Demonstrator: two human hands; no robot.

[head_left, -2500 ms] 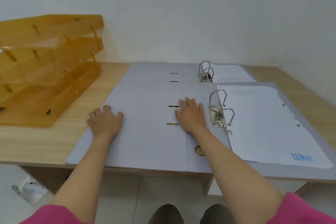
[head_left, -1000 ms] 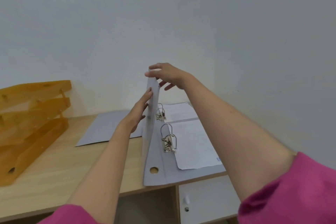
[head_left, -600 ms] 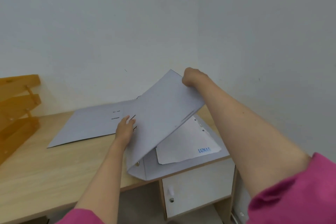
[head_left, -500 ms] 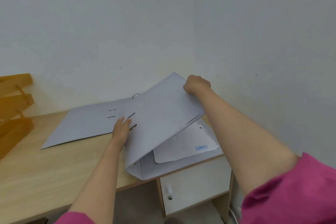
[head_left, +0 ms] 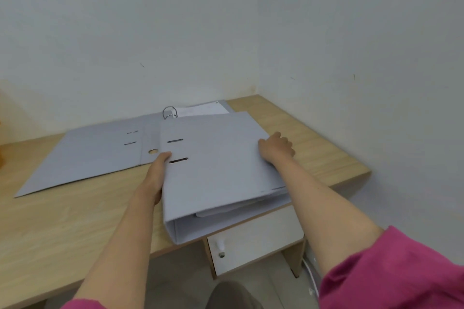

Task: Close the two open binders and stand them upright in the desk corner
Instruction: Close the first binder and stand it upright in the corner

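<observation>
The near grey binder (head_left: 216,170) lies flat on the wooden desk (head_left: 75,221), its cover down over the papers and its spine toward me, overhanging the front edge. My left hand (head_left: 157,173) holds its left spine side, fingers by the slots. My right hand (head_left: 276,149) rests on the cover's right edge, fingers curled over it. Behind it the second grey binder (head_left: 95,153) lies open, with metal rings (head_left: 169,113) and white sheets (head_left: 200,109) showing.
Two white walls meet at the desk's far right corner (head_left: 256,98), where bare wood shows. A white drawer unit (head_left: 251,241) sits under the desk at the right. An orange tray edge shows at the far left.
The near binder's cover has swung from upright down onto its pages. My right hand followed it down to the right edge; my left hand stayed at the spine.
</observation>
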